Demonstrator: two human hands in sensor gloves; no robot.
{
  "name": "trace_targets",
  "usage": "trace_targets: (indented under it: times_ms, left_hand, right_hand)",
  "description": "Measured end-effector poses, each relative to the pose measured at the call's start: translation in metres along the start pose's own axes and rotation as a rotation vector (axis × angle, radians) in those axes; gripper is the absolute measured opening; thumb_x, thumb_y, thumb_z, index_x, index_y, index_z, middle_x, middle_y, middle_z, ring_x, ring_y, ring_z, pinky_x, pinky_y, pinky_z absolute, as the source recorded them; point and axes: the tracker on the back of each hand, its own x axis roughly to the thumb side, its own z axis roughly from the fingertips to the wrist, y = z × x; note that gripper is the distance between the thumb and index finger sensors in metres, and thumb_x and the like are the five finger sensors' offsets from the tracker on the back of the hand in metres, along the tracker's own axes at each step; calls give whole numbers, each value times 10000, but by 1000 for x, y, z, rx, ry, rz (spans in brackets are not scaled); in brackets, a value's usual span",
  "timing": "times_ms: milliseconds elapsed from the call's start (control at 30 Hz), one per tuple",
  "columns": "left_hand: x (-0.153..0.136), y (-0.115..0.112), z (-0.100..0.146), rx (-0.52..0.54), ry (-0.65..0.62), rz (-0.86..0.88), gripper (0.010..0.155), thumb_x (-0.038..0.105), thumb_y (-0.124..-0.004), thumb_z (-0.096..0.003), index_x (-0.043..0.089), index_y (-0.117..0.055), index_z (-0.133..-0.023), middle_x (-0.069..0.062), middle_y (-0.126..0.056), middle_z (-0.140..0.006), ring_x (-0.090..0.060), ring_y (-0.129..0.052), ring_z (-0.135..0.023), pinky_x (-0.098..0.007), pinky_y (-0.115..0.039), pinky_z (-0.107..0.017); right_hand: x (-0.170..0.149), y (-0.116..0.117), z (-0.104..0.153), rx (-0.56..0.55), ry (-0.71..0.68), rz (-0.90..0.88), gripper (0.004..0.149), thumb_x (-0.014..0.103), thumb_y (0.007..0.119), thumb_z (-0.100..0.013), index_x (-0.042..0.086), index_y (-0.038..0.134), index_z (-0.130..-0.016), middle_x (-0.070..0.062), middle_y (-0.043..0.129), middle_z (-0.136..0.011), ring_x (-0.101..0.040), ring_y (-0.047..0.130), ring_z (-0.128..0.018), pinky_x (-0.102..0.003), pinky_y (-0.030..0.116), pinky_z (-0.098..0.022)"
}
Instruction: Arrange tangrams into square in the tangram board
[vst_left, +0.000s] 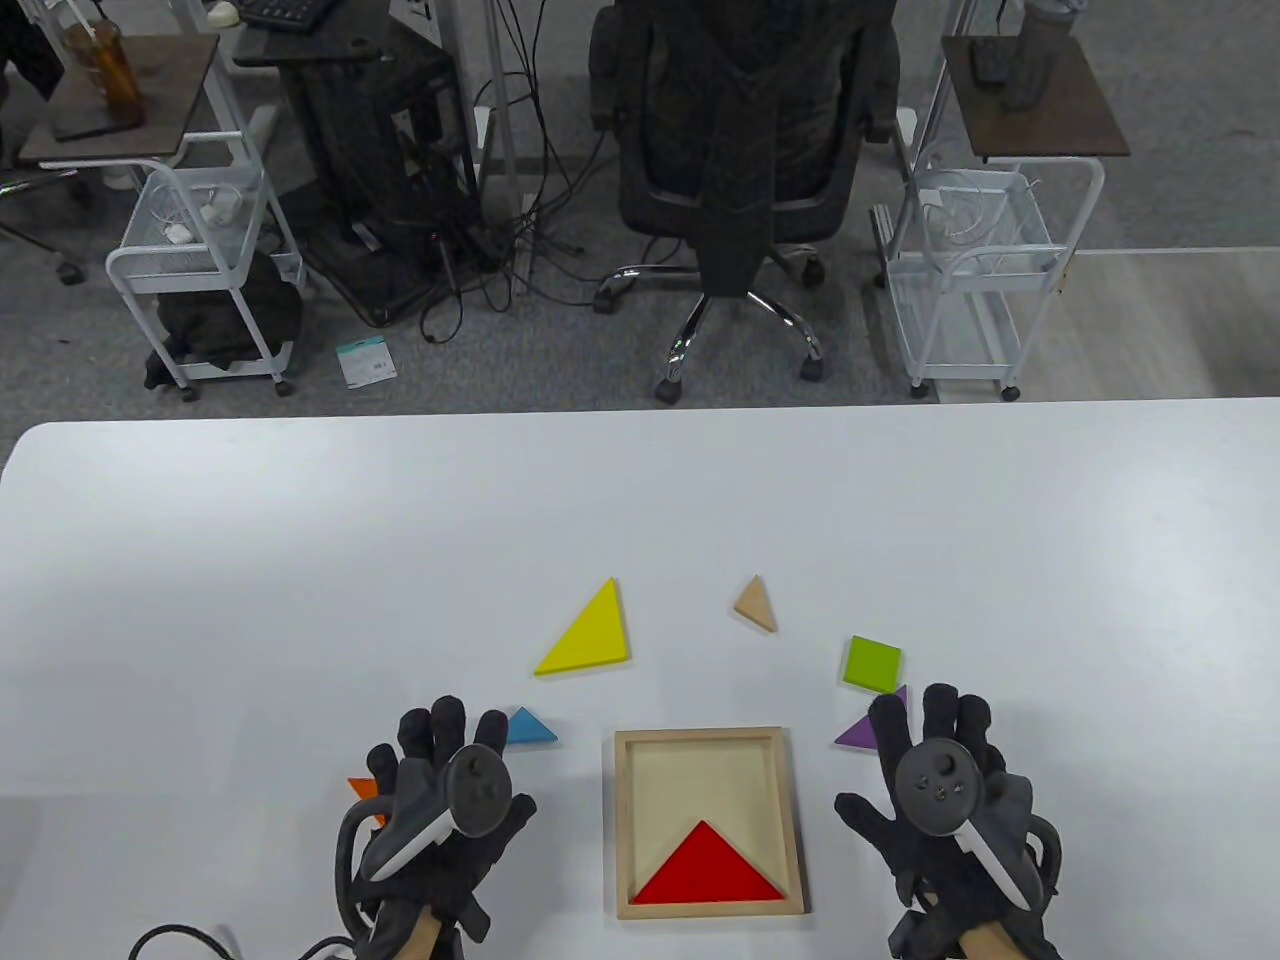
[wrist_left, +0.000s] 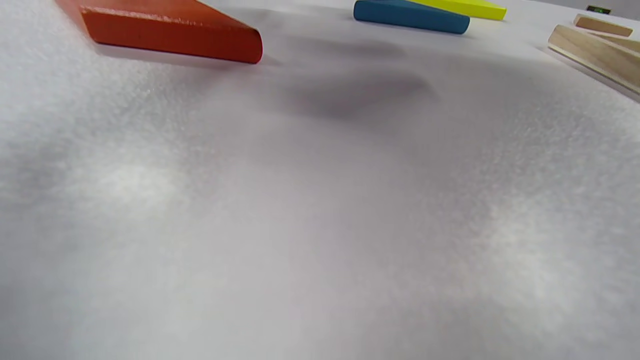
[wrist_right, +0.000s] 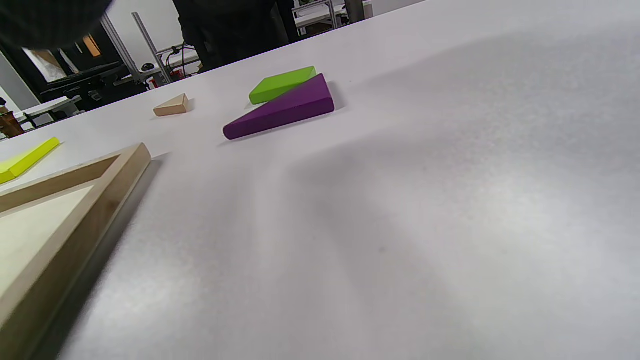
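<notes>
The square wooden tangram board lies near the table's front edge with a red triangle in its near half. Loose pieces lie around it: a yellow triangle, a tan triangle, a green square, a purple triangle, a blue triangle and an orange piece mostly hidden under my left hand. My left hand hovers left of the board, fingers straight, holding nothing. Right of the board my right hand is spread flat, its fingertips over the purple triangle's edge.
The white table stretches wide beyond the pieces. Past its far edge stand a black office chair and two white wire carts. In the wrist views the orange piece and purple triangle lie close ahead.
</notes>
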Motion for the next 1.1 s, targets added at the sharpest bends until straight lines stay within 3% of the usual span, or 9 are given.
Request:
trace_targets:
  times_ms: [67, 200, 333, 433, 533, 600, 767, 933, 1100]
  left_hand:
    - [2, 7, -1, 24, -30, -26, 855, 604, -600, -549, 421, 114, -982, -172, 247, -1017, -498, 158, -940, -677, 30, -629]
    - [23, 35, -15, 120, -76, -141, 917, 562, -696, -532, 451, 108, -958, -191, 198, -1041, -561, 67, -965, -741, -139, -698]
    - [57, 65, -45, 102, -100, -269, 923, 533, -736, -520, 469, 75, -955, -202, 137, -1078, -575, -22, -1004, -760, -279, -739]
    - [83, 83, -82, -20, -54, -360, 973, 504, -776, -507, 465, 97, -936, -281, -58, -1109, -515, -382, -1056, -618, -566, -785]
    - [100, 89, -112, -94, -20, -379, 962, 480, -798, -502, 478, 61, -936, -253, -161, -1106, -453, -588, -1001, -539, -712, -726]
    - [108, 92, -135, -176, 20, -352, 955, 479, -800, -502, 483, 50, -939, -245, -196, -1109, -456, -616, -986, -553, -721, -713]
    - [115, 91, -162, -291, 82, -367, 944, 469, -805, -507, 493, 32, -944, -243, -165, -1120, -510, -551, -1014, -627, -684, -719]
    - [118, 84, -174, -379, 145, -364, 923, 456, -802, -518, 486, 11, -955, -278, -182, -1120, -524, -547, -1012, -613, -692, -711]
    - [122, 77, -179, -391, 155, -382, 889, 440, -800, -517, 487, -35, -967, -292, -241, -1112, -513, -608, -971, -552, -735, -678]
  right_hand:
    - [0, 0, 0, -4, -3, -1, 904, 656, 655, -312, 520, 72, -990, 88, -199, -1035, -211, -227, -984, -510, 111, -846]
    - [-1, 0, 0, -7, 3, -6, 904, 655, 658, -313, 523, 71, -988, 90, -203, -1034, -209, -229, -983, -509, 108, -846]
    - [-2, 1, -1, 2, 6, -10, 907, 658, 655, -309, 527, 64, -985, 93, -214, -1027, -206, -240, -977, -508, 100, -846]
    - [-2, 3, -2, 13, 9, 0, 910, 660, 654, -309, 528, 58, -982, 93, -220, -1023, -206, -244, -975, -508, 100, -845]
    - [-2, 3, -2, 17, 8, 3, 911, 660, 655, -309, 527, 56, -983, 92, -221, -1022, -208, -243, -975, -507, 101, -845]
    - [-2, 3, -2, 17, 13, 3, 909, 659, 656, -310, 530, 57, -982, 91, -222, -1021, -206, -243, -975, -507, 100, -845]
    - [-6, 1, -5, 25, 45, -8, 908, 655, 660, -312, 537, 56, -979, 97, -231, -1017, -199, -253, -972, -505, 89, -847]
    - [-6, 1, -6, 28, 49, -13, 909, 656, 661, -312, 537, 55, -980, 95, -231, -1018, -203, -250, -974, -505, 92, -848]
    - [-5, 2, -6, 37, 42, -9, 907, 655, 663, -315, 539, 55, -979, 90, -230, -1018, -208, -246, -976, -505, 98, -847]
